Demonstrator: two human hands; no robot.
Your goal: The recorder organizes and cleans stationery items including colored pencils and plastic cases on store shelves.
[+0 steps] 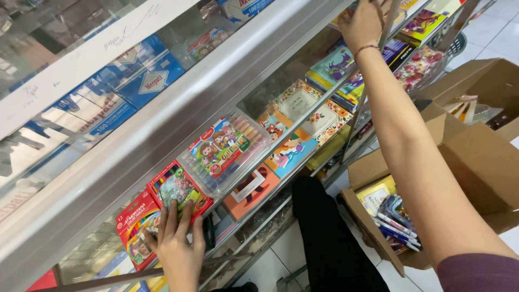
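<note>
Left hand [175, 246]: lower left, fingers spread flat on red crayon box [181, 189], not clasping.
Right hand [363, 21]: top centre, grasping metal shelf upright [386, 27].

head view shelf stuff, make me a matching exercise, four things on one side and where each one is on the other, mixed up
Things
1. left hand
2. right hand
3. clear crayon case
4. cardboard box of pens

Places
A. on the floor beside the shelf
B. stretched to the far end of the shelf, at an upright metal bar
C. fingers flat on a red pencil pack
D. lying on the shelf between the red packs and the patterned notebooks

Pairs: 1-C, 2-B, 3-D, 4-A
</note>
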